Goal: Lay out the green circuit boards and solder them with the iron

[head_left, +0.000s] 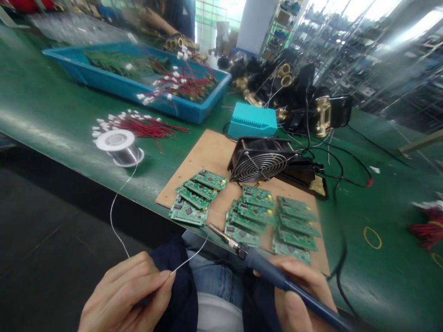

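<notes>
While you're pinching solder wire (117, 203) w/ left hand (128, 295), strand running up to spool (119, 146) on green bench (44, 106), right hand (301, 295) gripping blue soldering iron (273, 274), tip nearing circuit boards (242, 214) on board (207, 154), fan (259, 159) behind.

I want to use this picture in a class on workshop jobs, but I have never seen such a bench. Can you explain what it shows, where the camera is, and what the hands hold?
The camera sits on a person's head and looks down at their own hands. The left hand pinches a thin solder wire that runs up to a spool on the green table. The right hand grips a soldering iron, tip toward the circuit boards laid in rows on a brown board. Behind them stand a small fan, a teal box, a blue tray and loose red wires.
</notes>
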Demonstrator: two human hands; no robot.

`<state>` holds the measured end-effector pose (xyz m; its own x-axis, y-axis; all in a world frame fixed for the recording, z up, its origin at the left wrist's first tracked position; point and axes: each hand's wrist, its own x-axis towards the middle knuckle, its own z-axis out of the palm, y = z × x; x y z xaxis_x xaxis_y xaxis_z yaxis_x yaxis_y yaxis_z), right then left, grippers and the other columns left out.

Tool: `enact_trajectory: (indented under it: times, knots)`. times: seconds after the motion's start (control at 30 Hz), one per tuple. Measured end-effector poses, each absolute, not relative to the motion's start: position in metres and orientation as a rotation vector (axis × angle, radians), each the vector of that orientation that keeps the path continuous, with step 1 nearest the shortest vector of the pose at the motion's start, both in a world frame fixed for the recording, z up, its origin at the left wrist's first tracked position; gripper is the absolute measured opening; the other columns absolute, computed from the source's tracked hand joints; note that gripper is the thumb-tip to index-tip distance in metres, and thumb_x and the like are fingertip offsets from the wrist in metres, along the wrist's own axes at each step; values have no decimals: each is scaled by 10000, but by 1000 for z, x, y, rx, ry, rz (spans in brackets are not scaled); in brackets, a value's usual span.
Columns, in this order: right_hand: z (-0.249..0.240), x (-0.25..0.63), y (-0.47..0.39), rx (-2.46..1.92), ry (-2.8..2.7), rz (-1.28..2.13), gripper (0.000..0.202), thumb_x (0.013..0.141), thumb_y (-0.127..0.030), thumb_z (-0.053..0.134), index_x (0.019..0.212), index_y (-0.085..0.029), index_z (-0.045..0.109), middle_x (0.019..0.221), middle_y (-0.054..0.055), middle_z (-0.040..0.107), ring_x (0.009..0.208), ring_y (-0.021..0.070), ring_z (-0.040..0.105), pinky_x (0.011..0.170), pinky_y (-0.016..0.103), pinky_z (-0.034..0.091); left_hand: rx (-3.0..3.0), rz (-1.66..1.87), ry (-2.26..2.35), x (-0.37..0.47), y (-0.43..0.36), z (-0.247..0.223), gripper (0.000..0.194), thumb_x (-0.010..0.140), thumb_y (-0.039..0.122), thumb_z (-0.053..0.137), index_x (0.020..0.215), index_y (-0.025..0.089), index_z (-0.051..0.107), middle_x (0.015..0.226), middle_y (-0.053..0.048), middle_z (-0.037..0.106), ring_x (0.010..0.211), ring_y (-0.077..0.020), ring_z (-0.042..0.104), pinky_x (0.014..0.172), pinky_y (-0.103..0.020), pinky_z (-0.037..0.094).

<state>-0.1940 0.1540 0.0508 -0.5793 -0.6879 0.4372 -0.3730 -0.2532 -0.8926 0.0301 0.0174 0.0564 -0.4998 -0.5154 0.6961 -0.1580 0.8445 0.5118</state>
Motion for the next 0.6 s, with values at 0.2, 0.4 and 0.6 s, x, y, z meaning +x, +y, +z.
enact_trajectory:
  times: [0.2,0.4,0.6]
  knots:
    - [53,-180,129,-889,1612,-2207,122,953,-266,645,950,-249,766,673,-8,763,494,174,720,468,249,616,420,-302,-2085,30,15,44,174,859,-35,655,884,134,626,577,69,559,507,-46,505,516,-176,474]
    - [54,-181,131,-818,1596,-2104,162,976,-237,591,985,-240,752,717,31,790,554,202,750,512,285,652,425,-236,-2094,33,14,32,209,813,-73,689,902,105,625,593,51,578,537,-57,503,551,-193,467]
    - [50,-181,129,-804,1608,-2055,119,974,-284,639,968,-213,734,717,33,793,543,187,748,516,272,655,443,-257,-2117,26,9,38,207,826,-73,679,887,112,610,579,47,573,505,-49,479,514,-180,438]
